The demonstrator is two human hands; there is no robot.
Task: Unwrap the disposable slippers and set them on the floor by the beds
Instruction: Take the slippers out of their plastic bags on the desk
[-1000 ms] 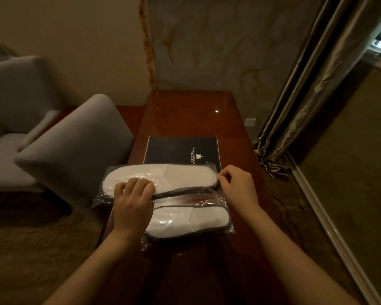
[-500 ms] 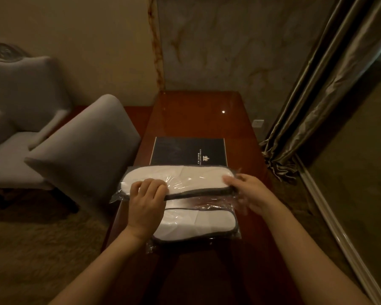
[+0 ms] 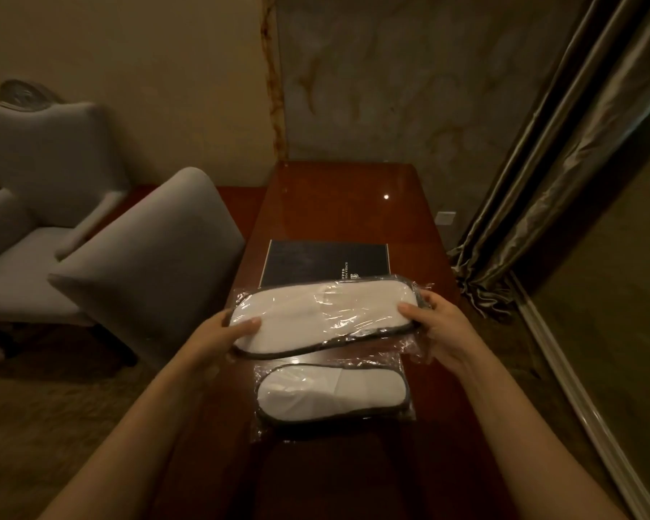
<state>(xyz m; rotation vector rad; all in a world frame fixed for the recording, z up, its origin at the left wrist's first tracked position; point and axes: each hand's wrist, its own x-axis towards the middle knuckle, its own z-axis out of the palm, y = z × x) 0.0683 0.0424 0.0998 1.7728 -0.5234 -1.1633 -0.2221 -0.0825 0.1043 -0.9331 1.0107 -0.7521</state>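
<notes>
Both hands have lifted the upper slipper pack.

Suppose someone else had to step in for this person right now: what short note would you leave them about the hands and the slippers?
Left hand: grips the left end of the upper slipper pack, thumb on top.
Right hand: grips its right end.
That pack is held above the wooden desk, plastic wrap not opened.
Second slipper pack: lying on the desk nearer the person, also wrapped.
Dark folder: on the desk behind the packs.
Done: one pack picked up.
Left: unwrap both packs and put the slippers on the floor by the beds, which are out of view.
</notes>
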